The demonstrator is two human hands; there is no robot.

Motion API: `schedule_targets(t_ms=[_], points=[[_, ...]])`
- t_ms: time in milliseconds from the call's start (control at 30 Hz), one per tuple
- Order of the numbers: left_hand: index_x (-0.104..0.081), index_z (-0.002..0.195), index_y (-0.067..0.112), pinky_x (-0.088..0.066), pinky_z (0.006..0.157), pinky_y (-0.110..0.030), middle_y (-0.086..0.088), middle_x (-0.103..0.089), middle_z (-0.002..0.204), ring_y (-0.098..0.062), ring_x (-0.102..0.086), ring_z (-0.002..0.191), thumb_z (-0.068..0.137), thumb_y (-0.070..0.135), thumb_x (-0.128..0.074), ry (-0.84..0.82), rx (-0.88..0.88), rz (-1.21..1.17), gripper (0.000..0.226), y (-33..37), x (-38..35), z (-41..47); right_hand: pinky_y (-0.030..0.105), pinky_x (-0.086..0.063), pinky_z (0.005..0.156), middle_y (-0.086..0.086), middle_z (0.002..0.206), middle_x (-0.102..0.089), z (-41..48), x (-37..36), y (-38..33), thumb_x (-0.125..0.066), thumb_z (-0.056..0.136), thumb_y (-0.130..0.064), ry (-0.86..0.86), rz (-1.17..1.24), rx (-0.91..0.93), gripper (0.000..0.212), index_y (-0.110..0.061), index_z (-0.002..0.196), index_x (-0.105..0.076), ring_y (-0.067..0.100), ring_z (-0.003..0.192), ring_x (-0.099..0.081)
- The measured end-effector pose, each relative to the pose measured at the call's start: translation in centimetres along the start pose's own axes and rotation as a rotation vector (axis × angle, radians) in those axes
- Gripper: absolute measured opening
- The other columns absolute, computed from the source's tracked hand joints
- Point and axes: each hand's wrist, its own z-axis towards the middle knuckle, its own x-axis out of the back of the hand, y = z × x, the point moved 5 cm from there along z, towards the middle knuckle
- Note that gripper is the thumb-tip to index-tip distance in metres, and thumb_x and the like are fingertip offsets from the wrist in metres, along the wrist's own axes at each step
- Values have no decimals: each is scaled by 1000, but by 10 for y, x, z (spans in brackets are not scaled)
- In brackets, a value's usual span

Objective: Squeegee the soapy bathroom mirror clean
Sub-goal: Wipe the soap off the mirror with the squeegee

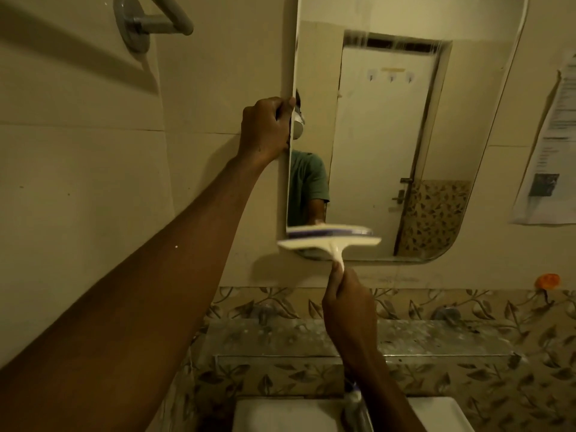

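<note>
Left hand (268, 126) grips the mirror (389, 120) by its left edge. Right hand (346, 304) fingers curl round the squeegee (327, 241) handle, the blade just above them at the mirror's lower-left corner. My judgement: press the blade flat and evenly, run it off the bottom edge, and overlap the next pass.

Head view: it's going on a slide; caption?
Left hand grips the mirror; right hand holds squeegee near its bottom edge.

Cream squeegee (327, 243) w/ maybe blue-purple strip (330, 233), beige wall tiles (78, 182), brown leaf-pattern border tiles (467, 388), orange hook (547, 281)
</note>
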Motion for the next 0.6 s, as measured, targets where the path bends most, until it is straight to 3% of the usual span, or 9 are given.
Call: schedule_targets(t_ms=[167, 300, 467, 600], points=[[-68, 95, 9, -59, 68, -37, -11, -70, 86, -23, -69, 75, 99, 38, -45, 17, 20, -4, 36, -2, -1, 0, 12, -29, 41, -8, 59, -52, 45, 15, -16, -28, 104, -39, 82, -14, 47, 41, -17, 85, -56, 3, 45, -47], [-67, 95, 8, -57, 66, -27, -9, -70, 89, -21, -68, 76, 100, 38, -44, 40, -2, 47, 38, -1, -1, 1, 14, -30, 35, -6, 53, -50, 10, -3, 13, -29, 102, -38, 36, 39, -28, 40, -17, 80, -55, 4, 39, -43], [-67, 91, 8, -58, 70, -36, -7, -70, 85, -19, -68, 75, 100, 37, -44, 55, -16, 47, 38, 2, 0, 0, 13, -26, 41, -7, 57, -53, -22, -20, 49, -28, 104, -35, -90, -54, -153, 46, -10, 90, -63, 3, 47, -48], [-67, 92, 8, -59, 69, -36, -8, -69, 84, -22, -68, 74, 99, 38, -45, 49, -10, 23, 38, 0, 0, -1, 13, -32, 37, -6, 56, -52, -24, -10, 46, -29, 104, -33, -60, -10, -178, 45, -9, 88, -64, 3, 45, -46]])
